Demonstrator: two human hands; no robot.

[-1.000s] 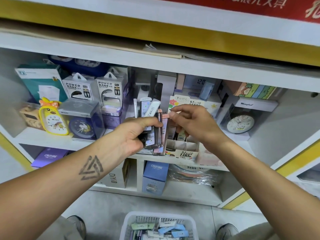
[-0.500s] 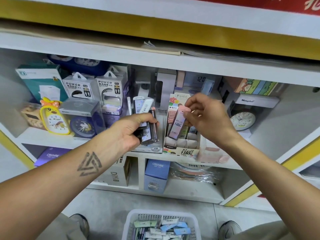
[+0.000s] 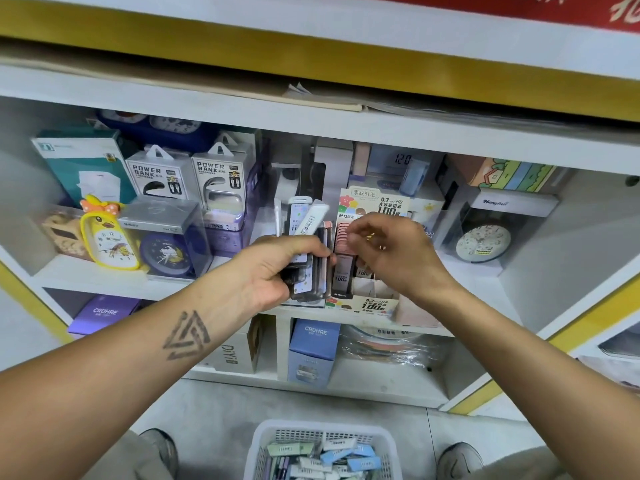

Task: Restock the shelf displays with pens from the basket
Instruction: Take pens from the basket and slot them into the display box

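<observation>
Head view, shelf level:
- Left hand (image 3: 273,271): gripping a fanned stack of packs (image 3: 308,251), fingers curled tight round it, held just left of the display box (image 3: 363,299).
- Right hand (image 3: 394,254): fingertips bunched together at the pink packs (image 3: 343,232) standing in the box; whether it's pinching one now, can't tell. Half a sec ago it was carrying a single pink pack, tilted, above the box; that pack is no longer showing in the fingers, so prob. seated w/ the others.
- Meaning: one more item going in; left-hand stack is still thick, so plenty left to place.
- Neighbours: yellow duck clock (image 3: 107,237), power bank boxes (image 3: 187,174), boxed white clock (image 3: 483,242).

Head view, floor level:
- Basket (image 3: 263,445): sitting btwn the person's shoes, holding loose packs in green, blue, white. Restock looks far from done.
</observation>
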